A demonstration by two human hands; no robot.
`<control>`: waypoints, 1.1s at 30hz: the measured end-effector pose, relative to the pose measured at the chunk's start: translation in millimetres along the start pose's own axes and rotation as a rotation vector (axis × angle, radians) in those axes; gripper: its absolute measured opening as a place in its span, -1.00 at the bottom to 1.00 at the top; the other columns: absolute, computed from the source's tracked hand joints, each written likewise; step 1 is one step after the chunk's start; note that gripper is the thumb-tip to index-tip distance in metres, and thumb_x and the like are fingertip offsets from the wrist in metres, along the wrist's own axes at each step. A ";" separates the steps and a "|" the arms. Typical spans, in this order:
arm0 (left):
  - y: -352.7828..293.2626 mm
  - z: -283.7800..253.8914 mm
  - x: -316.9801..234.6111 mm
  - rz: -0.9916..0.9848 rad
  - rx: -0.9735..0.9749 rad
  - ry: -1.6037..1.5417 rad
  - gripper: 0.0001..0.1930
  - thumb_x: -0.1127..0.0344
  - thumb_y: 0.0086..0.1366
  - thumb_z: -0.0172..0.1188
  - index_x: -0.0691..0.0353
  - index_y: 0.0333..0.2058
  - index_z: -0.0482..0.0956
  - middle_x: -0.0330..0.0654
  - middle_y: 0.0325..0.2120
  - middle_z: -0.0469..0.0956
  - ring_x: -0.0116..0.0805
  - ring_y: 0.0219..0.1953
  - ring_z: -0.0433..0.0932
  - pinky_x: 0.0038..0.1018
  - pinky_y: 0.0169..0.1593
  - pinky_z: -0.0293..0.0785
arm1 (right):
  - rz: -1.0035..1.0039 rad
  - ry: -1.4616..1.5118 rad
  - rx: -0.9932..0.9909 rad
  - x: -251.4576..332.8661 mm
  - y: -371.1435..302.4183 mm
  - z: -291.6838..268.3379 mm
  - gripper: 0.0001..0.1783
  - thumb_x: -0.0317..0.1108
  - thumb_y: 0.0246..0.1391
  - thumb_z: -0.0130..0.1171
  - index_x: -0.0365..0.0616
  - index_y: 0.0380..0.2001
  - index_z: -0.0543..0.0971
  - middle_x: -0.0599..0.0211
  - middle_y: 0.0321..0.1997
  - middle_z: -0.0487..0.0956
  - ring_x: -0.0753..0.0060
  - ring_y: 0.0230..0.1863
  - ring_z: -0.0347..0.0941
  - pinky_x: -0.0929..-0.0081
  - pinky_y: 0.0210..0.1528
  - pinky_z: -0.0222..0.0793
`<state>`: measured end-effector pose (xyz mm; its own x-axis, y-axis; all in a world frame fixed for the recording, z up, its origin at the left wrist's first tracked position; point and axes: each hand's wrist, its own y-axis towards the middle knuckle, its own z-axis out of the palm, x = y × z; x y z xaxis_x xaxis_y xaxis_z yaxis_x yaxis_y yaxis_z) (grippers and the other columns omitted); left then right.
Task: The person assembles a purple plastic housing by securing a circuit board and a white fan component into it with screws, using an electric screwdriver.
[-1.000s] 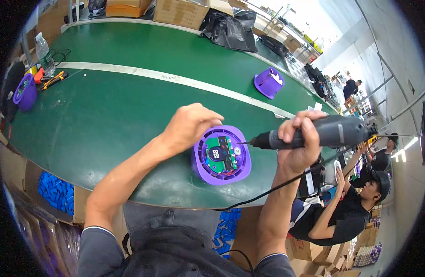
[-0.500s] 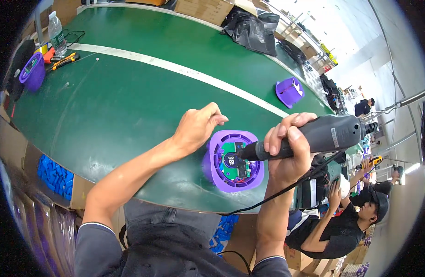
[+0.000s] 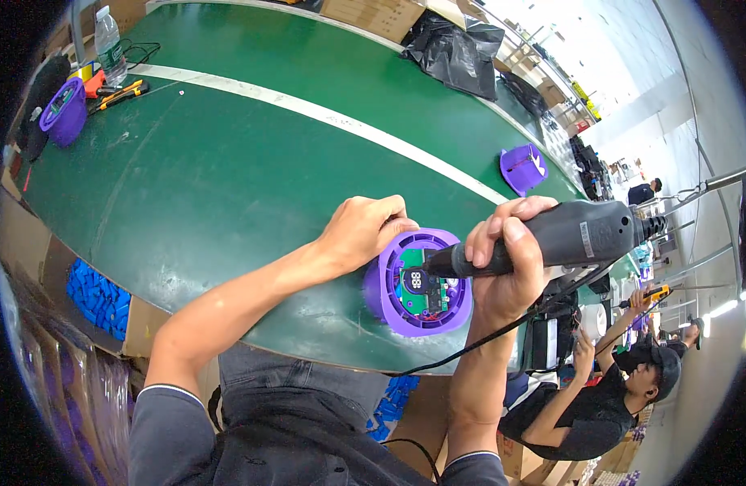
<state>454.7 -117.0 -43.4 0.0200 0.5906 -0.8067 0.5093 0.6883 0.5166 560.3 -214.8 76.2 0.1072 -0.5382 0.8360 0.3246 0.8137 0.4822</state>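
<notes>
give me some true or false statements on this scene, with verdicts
1. The right hand grips a dark grey, cylindrical power tool. True.
2. The clear plastic bottle lies on its side. False: the bottle stands upright.
3. A green circuit board shows inside the purple plastic housing nearest the hands. True.
4. The left hand holds the tool's cable. False: it is at the housing's rim.
5. Small blue pieces lie in a brown cardboard box. True.

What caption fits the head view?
Right hand holds a black power screwdriver over a purple plastic housing, left hand close beside it.
</notes>
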 end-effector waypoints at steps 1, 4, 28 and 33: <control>0.2 -0.1 -0.1 -0.002 0.004 -0.009 -0.86 0.37 0.11 0.19 0.33 -0.51 0.50 0.00 -0.63 0.52 -0.28 -0.60 0.54 -0.44 -0.53 0.40 | 0.000 0.000 0.000 0.1 0.1 0.4 -0.79 -0.50 -0.06 0.01 -0.16 -0.30 0.30 0.22 -0.52 0.35 0.49 -0.75 0.25 0.51 -0.62 0.26; 1.7 1.6 1.1 0.002 0.009 -0.012 -0.86 0.37 0.11 0.19 0.33 -0.51 0.50 0.00 -0.63 0.52 -0.28 -0.60 0.54 -0.44 -0.53 0.40 | 0.021 0.035 -0.050 1.3 1.6 2.0 -0.76 -0.56 -0.08 0.03 -0.22 -0.29 0.28 0.21 -0.56 0.36 0.45 -0.70 0.30 0.52 -0.63 0.29; 12.3 -28.4 -56.4 0.181 0.596 0.250 -0.86 0.41 0.07 0.14 0.29 -0.37 0.47 0.05 -0.58 0.48 0.02 -0.45 0.50 -0.20 -0.41 0.38 | -0.208 0.058 0.046 40.9 4.0 -18.4 -0.76 -0.51 -0.14 0.04 -0.19 -0.36 0.25 0.22 -0.62 0.31 0.48 -0.78 0.23 0.50 -0.69 0.28; 19.5 -22.6 -69.3 0.210 0.708 0.459 -0.91 0.41 0.06 0.11 0.29 -0.49 0.41 0.04 -0.60 0.45 0.03 -0.42 0.50 -0.17 -0.39 0.38 | -0.248 0.049 -0.035 56.6 -11.7 -38.3 -0.75 -0.54 -0.14 0.04 -0.21 -0.35 0.24 0.19 -0.62 0.32 0.46 -0.78 0.24 0.50 -0.69 0.30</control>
<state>443.8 -135.0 29.1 -0.0977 0.8923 -0.4407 0.9525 0.2121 0.2184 598.5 -263.2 107.8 0.0656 -0.7313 0.6789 0.3792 0.6475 0.6610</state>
